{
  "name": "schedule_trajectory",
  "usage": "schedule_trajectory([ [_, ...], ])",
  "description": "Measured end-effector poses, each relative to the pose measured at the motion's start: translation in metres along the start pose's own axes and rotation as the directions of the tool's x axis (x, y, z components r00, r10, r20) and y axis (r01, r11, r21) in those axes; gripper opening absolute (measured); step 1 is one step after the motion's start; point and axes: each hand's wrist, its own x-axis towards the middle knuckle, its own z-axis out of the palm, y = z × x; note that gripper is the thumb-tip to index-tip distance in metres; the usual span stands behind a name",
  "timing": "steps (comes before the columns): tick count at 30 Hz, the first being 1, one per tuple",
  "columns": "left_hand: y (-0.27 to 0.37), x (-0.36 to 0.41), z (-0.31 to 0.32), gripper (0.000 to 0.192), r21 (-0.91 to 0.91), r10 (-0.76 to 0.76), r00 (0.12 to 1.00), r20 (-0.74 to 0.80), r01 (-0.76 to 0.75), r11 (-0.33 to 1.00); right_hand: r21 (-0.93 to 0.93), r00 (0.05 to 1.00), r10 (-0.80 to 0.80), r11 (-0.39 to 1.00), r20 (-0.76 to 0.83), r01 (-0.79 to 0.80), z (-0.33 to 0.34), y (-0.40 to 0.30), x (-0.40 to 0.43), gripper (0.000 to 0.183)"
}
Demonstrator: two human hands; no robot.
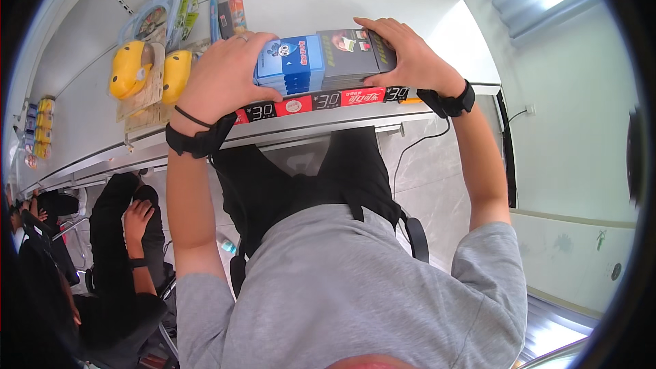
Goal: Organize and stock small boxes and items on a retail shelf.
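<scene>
Along the front edge of the white shelf [435,56] stand two neighbouring groups of flat packs. My left hand [228,74] presses against the left end of the blue packs [290,61], with thumb at the front and fingers behind. Around the right end of the dark grey packs [348,56] curls my right hand [410,56], its thumb low at the front and its fingers over the back top edge. The blue and grey groups touch between my hands. Below them runs a red and black price strip [328,100]. Both wrists wear black straps.
Yellow animal-shaped items in clear packaging [128,70] lie left of my left hand, beside a light blue ring-shaped item [148,18] and an upright carded package [228,13]. More yellow packs [44,128] stand far left. Another person's hand [137,220] rests at lower left. A cable hangs right.
</scene>
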Motion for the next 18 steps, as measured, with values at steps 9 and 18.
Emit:
schedule_trajectory([
  [9,0.002,-0.001,0.002,0.081,0.043,0.043,0.999,-0.025,-0.042,0.998,-0.124,0.997,-0.039,0.992,-0.069,0.03,0.006,-0.005,-0.005,0.088],
  [18,0.003,-0.002,0.005,0.08,0.114,0.089,0.992,-0.089,-0.079,0.99,0.084,0.972,0.191,0.98,-0.134,-0.181,0.005,-0.009,-0.009,0.071],
])
